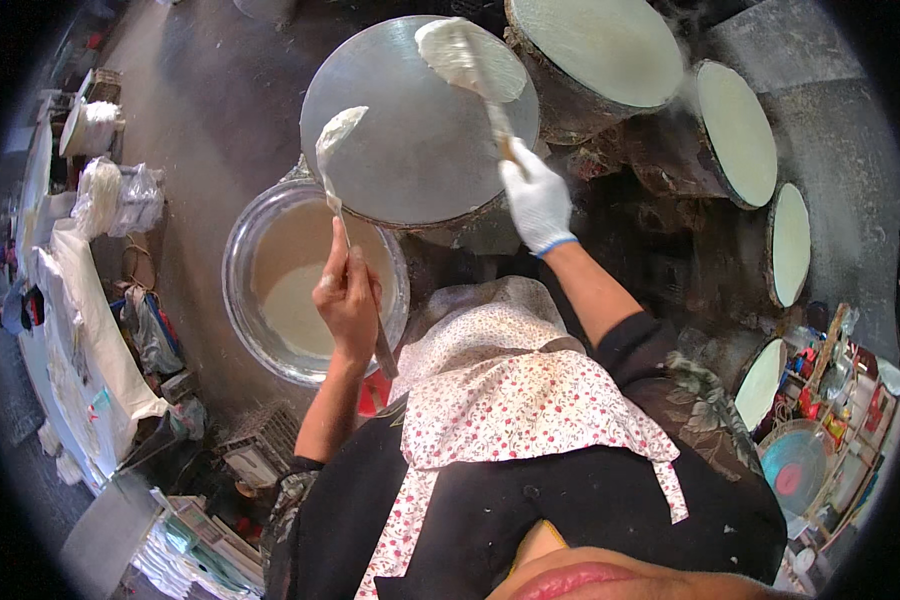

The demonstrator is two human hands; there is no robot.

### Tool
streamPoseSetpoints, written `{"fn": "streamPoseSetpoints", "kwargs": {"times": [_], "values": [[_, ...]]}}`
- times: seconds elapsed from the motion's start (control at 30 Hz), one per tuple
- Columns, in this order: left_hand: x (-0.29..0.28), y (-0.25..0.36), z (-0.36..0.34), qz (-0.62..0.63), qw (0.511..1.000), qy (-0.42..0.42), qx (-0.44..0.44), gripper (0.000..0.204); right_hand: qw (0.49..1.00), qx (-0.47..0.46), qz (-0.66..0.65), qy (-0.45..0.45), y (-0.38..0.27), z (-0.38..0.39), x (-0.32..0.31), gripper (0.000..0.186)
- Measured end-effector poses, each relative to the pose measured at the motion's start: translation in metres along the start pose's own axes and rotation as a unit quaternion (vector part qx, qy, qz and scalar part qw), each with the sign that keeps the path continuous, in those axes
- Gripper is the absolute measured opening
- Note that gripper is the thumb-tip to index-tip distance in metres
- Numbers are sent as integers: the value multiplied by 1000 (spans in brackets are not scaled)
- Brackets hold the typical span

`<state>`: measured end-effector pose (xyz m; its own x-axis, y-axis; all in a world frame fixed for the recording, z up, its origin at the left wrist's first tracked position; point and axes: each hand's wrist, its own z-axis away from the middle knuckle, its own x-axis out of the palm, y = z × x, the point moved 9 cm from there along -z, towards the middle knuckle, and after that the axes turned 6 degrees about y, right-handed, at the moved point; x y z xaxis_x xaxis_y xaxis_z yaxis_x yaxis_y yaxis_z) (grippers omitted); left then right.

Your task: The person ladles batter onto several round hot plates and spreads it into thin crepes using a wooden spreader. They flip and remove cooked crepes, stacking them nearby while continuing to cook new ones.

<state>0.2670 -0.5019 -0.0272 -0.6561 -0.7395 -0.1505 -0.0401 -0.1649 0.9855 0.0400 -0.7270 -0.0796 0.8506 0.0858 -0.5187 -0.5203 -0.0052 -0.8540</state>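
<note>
My left hand is closed round the thin handle of a ladle. Its batter-coated end rests over or just above the left edge of a round grey griddle; whether it touches I cannot tell. In a white glove, my right hand grips the wooden handle of a long-bladed spatula. That blade lies across a patch of white batter near the griddle's far right edge. Below the griddle, under my left hand, stands a wide basin of pale liquid batter.
To the right, several more round griddles covered with pale batter curve away, among them a large one and another. A cloth-covered table with plastic bags runs along the left. A fan and clutter stand at lower right.
</note>
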Motion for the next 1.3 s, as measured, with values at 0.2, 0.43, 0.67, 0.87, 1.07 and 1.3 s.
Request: {"fn": "streamPoseSetpoints", "kwargs": {"times": [0.2, 0.43, 0.67, 0.87, 1.07, 1.3], "values": [[-6, 12, 14, -3, 1000, -4, 11, 48, 992, -42, 77, -90, -12, -6, 20, 45], [-15, 12, 32, -3, 1000, 1, -3, 51, 973, -64, 218, 32, 4, -25, -1, 43], [-7, 13, 39, 30, 999, -17, -13, 52, 961, -143, 232, -44, -20, -28, 10, 44], [-12, 18, 44, -11, 1000, -13, 2, 52, 955, -170, 234, -61, -20, -40, 30, 42], [-9, 15, 49, 34, 999, 3, -14, 52, 970, -105, 217, 22, -14, -52, 5, 40], [4, 21, 53, 8, 1000, 12, -3, 53, 970, -183, 51, -153, -34, -53, 40, 42]]}}
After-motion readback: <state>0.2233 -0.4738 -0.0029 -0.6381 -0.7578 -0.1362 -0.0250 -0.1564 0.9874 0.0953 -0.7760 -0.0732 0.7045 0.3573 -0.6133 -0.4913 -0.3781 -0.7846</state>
